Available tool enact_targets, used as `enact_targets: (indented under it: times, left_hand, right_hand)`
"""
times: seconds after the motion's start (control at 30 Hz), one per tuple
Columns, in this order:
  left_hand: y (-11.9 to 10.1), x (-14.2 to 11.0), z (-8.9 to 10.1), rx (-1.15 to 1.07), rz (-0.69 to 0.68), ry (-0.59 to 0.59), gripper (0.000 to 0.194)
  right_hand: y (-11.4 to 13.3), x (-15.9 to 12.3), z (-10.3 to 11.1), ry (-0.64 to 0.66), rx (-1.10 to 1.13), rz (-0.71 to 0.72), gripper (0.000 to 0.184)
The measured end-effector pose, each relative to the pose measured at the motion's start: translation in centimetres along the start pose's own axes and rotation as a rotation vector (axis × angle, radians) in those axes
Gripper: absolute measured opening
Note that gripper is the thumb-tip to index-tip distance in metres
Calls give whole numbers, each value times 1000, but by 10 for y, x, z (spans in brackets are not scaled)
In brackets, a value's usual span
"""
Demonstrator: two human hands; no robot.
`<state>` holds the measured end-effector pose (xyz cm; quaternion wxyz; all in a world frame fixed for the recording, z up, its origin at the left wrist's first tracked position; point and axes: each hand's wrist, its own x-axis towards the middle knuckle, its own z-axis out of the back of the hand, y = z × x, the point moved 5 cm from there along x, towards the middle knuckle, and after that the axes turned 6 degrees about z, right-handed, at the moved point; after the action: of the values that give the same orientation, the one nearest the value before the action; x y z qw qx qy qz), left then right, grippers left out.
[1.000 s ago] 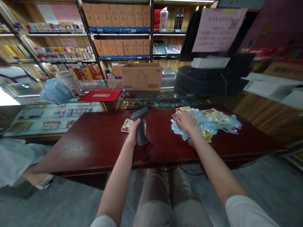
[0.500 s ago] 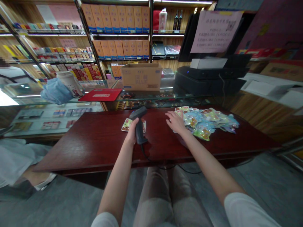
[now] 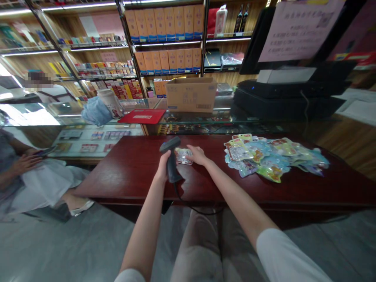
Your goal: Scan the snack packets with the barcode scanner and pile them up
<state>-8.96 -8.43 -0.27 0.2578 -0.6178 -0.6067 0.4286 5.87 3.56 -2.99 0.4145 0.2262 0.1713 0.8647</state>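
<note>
My left hand (image 3: pixel 163 164) is wrapped round the grip of a dark grey barcode scanner (image 3: pixel 170 156) that stands on the dark red wooden table (image 3: pixel 129 172), head pointing right. A black cable (image 3: pixel 190 207) runs from it over the table's front edge. My right hand (image 3: pixel 197 154) rests on a small snack packet (image 3: pixel 183 156) lying just right of the scanner head, fingers curled on its edge. A heap of colourful snack packets (image 3: pixel 273 158) lies further right, apart from both hands.
A glass counter (image 3: pixel 188 117) behind the table carries a cardboard box (image 3: pixel 191 94), a red mat (image 3: pixel 142 116), a blue cloth (image 3: pixel 95 111) and a black till (image 3: pixel 288 94). Shelves of goods line the back. A seated person in white (image 3: pixel 32 176) is at the left.
My right hand left the heap of packets and moved left to the packet beside the scanner. The view swung, so the table sits further right. My left hand kept hold of the scanner.
</note>
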Motion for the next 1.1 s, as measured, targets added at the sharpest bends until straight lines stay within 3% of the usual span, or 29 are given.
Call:
enact_targets:
  times: [0.13,0.27,0.37,0.47,0.57,0.67,0.83,0.93,1.1]
  left_hand:
    - [6,-1,4,-8,2,-28,46]
    - [7,-2,2,-13,-47,1,52]
    - [8,-2,-2,11,-56,32,53]
    - [11,-3,-12,49,-35,68,52]
    - [15,-3,-30,74,-26,128,53]
    - [24,-2,-54,104,-31,197,53]
    - [46,0,-102,196,-11,340,55]
    - [61,0,-127,245,27,405,57]
    - [75,-2,-147,275,44,456,55]
  right_hand:
    - [-5,-3,2,17,-31,-77,65]
    - [-18,-14,25,-139,73,-111,47]
    - [-36,-26,44,-308,264,-178,32]
    - [-58,-40,57,-475,666,-278,39]
    - [-75,-53,70,-614,1050,-332,49]
    - [-87,-66,90,-708,1184,-293,48]
    - [-107,-89,114,-765,1209,-267,37]
    - [-116,-100,119,-778,1175,-270,42]
    - [-119,-104,120,-810,1110,-269,45]
